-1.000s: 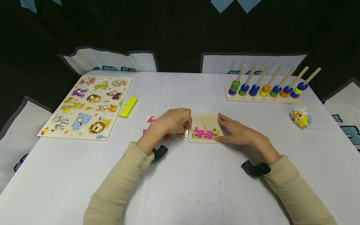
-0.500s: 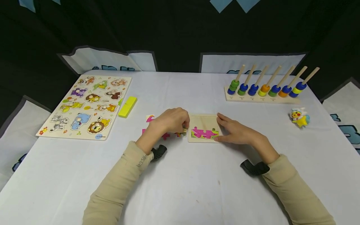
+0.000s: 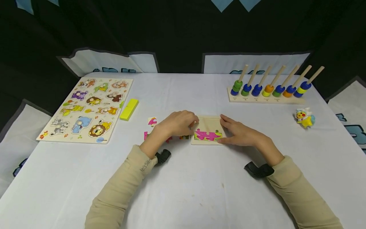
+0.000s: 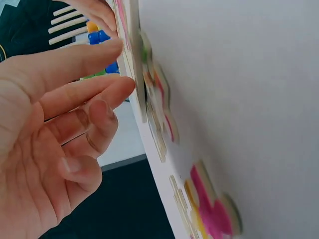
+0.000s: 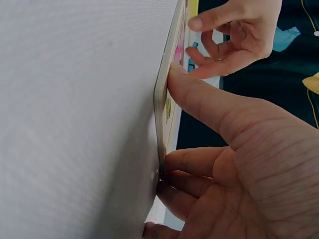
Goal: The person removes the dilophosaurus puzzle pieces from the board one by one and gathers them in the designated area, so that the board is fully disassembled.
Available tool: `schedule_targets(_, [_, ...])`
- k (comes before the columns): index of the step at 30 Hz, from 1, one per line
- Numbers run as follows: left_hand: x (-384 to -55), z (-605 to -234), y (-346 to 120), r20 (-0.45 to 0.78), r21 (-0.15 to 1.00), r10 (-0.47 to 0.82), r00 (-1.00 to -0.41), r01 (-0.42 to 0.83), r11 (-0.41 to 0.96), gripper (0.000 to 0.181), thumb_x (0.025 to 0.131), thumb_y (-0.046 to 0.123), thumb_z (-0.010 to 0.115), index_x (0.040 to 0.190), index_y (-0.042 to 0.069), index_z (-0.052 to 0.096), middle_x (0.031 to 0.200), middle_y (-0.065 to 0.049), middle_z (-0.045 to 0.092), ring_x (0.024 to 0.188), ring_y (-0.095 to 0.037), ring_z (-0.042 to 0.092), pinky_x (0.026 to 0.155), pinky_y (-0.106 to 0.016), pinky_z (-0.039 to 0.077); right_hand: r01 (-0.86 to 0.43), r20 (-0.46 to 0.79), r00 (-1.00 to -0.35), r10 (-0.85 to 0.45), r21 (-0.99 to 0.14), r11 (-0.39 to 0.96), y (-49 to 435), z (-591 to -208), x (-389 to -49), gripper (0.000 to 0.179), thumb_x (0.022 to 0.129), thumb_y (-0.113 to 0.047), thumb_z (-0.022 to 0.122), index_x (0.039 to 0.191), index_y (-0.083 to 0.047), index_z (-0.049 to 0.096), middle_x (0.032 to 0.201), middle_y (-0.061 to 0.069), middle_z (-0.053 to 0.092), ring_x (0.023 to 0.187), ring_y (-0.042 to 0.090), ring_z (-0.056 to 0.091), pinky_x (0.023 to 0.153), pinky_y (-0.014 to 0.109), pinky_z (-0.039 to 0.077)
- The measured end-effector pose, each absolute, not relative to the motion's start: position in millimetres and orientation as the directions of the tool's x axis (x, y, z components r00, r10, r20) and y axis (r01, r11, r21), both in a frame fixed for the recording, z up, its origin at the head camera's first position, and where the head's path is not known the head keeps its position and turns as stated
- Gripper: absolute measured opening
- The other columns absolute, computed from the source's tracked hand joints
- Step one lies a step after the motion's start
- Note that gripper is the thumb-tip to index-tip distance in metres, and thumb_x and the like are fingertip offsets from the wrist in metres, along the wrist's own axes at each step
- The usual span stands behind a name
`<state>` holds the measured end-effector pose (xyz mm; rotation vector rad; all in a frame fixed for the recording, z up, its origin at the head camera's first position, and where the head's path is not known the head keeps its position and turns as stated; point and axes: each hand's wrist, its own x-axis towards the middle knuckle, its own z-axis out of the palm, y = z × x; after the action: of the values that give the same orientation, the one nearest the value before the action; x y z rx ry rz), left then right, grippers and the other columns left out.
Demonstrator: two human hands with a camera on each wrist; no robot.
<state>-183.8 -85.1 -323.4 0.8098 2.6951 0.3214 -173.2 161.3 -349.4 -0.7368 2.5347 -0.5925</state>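
Note:
A small wooden puzzle tray (image 3: 208,121) lies on the white table, with joined pink-and-green jigsaw pieces (image 3: 207,136) along its near side. My right hand (image 3: 241,135) grips the tray's right side, thumb (image 5: 194,92) on the near corner and fingers against the edge. My left hand (image 3: 178,124) hovers at the tray's left edge, thumb and forefinger apart with nothing between them. Beneath and beside it lie loose jigsaw pieces, partly hidden by the hand: a colourful one (image 3: 184,137) close to the tray, a pink one (image 4: 212,206) and a pink-and-white one (image 3: 152,121).
An animal peg puzzle board (image 3: 85,109) lies at the left, a yellow block (image 3: 129,109) beside it. Back right stands a wooden rack of pegs (image 3: 266,99) with coloured beads. A small yellow toy figure (image 3: 305,118) is at the right. Dark cloth hangs behind the table.
My left hand has released a jigsaw piece left of the tray and shifted slightly right, over the tray's left edge. My right hand keeps its hold on the tray.

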Motion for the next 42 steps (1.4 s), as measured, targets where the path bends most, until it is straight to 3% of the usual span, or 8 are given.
schedule_targets(3, [-183, -324, -82, -0.244, 0.307, 0.583, -0.775, 0.508, 0.805, 0.025, 0.087, 0.02, 0.068, 0.11, 0.012, 0.067, 0.103, 0.0, 0.062, 0.09, -0.016, 0.054, 0.075, -0.032, 0.046, -0.403, -0.278, -0.763, -0.584, -0.502, 0.765, 161, -348, -174, 0.083, 0.089, -0.032, 0.065, 0.146, 0.012, 0.022, 0.159, 0.025, 0.01, 0.146, 0.042, 0.012, 0.115, 0.055, 0.018])
schedule_targets(7, [-180, -326, -77, -0.277, 0.31, 0.587, -0.761, 0.507, 0.804, 0.024, 0.084, 0.027, 0.073, 0.103, 0.013, 0.067, 0.099, 0.001, 0.058, 0.088, -0.015, 0.051, 0.076, -0.032, 0.044, -0.403, -0.281, -0.761, -0.585, -0.502, 0.766, 160, -348, -174, 0.083, 0.089, -0.032, 0.066, 0.146, 0.012, 0.022, 0.159, 0.025, 0.01, 0.146, 0.042, 0.012, 0.115, 0.055, 0.019])
schedule_targets(12, [-177, -326, -73, -0.301, 0.313, 0.567, -0.767, 0.483, 0.818, 0.028, 0.083, 0.024, 0.074, 0.104, 0.012, 0.061, 0.095, 0.002, 0.056, 0.088, -0.014, 0.05, 0.08, -0.033, 0.043, -0.4, -0.282, -0.761, -0.585, -0.506, 0.764, 161, -348, -174, 0.083, 0.089, -0.032, 0.065, 0.145, 0.012, 0.022, 0.159, 0.025, 0.01, 0.146, 0.042, 0.012, 0.115, 0.055, 0.018])
schedule_targets(18, [-177, -327, -72, -0.295, 0.34, 0.582, -0.758, 0.486, 0.805, 0.032, 0.082, 0.022, 0.076, 0.103, 0.014, 0.053, 0.084, 0.002, 0.056, 0.079, -0.013, 0.05, 0.069, -0.029, 0.041, -0.402, -0.277, -0.76, -0.588, -0.511, 0.76, 161, -349, -175, 0.083, 0.089, -0.03, 0.066, 0.145, 0.013, 0.022, 0.159, 0.025, 0.009, 0.146, 0.042, 0.011, 0.115, 0.055, 0.018])
schedule_targets(31, [-176, -328, -72, -0.252, 0.327, 0.644, -0.722, 0.563, 0.759, 0.033, 0.084, 0.017, 0.073, 0.111, 0.022, 0.055, 0.079, 0.004, 0.056, 0.074, -0.011, 0.052, 0.064, -0.026, 0.04, -0.378, -0.286, -0.766, -0.576, -0.524, 0.763, 161, -350, -174, 0.084, 0.089, -0.031, 0.066, 0.146, 0.011, 0.021, 0.159, 0.025, 0.009, 0.146, 0.043, 0.011, 0.115, 0.056, 0.017])
schedule_targets(42, [-177, -325, -74, -0.273, 0.44, 0.705, -0.654, 0.567, 0.696, 0.027, 0.089, 0.01, 0.064, 0.109, 0.028, 0.06, 0.075, 0.004, 0.051, 0.07, -0.01, 0.047, 0.059, -0.025, 0.033, -0.393, -0.278, -0.763, -0.583, -0.517, 0.76, 162, -349, -173, 0.083, 0.09, -0.031, 0.065, 0.146, 0.012, 0.022, 0.159, 0.024, 0.009, 0.146, 0.043, 0.011, 0.115, 0.056, 0.017])
